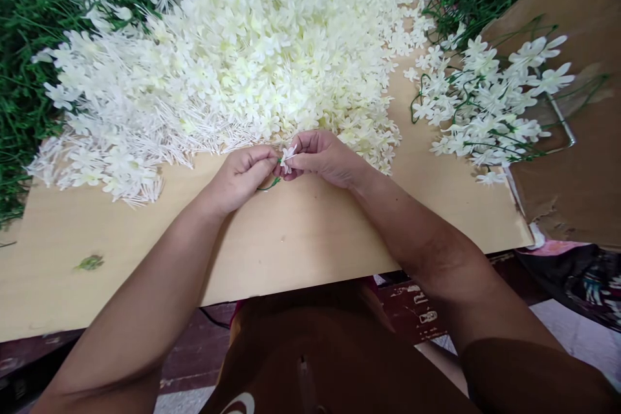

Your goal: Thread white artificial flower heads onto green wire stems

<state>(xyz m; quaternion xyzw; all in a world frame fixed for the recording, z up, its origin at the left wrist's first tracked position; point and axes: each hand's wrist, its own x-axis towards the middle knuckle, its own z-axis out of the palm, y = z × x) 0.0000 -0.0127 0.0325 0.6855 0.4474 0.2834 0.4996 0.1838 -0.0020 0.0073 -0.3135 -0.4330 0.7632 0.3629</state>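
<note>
Left hand (pixel 241 174) & right hand (pixel 323 156) meet just in front of the white flower pile (pixel 252 39), over the wooden board (pixel 301 239). Right fingers pinched on a small white blossom (pixel 288 155); left fingers clamped on a thin green stem (pixel 270 185) below it. Finished flower sprigs (pixel 490 103) lie right of pile; green stem bundle (pixel 24 71) left of it.

The left hand (pixel 241 176) pinches a thin green wire stem (pixel 268 185); the right hand (pixel 323 158) grips a small white fabric flower (pixel 288 156) at the stem's tip; both hover over a pale wooden board (pixel 291 239); a big heap of loose white blossoms (pixel 252 45) lies just beyond; finished green-stemmed sprigs (pixel 490 103) lie to the right.
</note>
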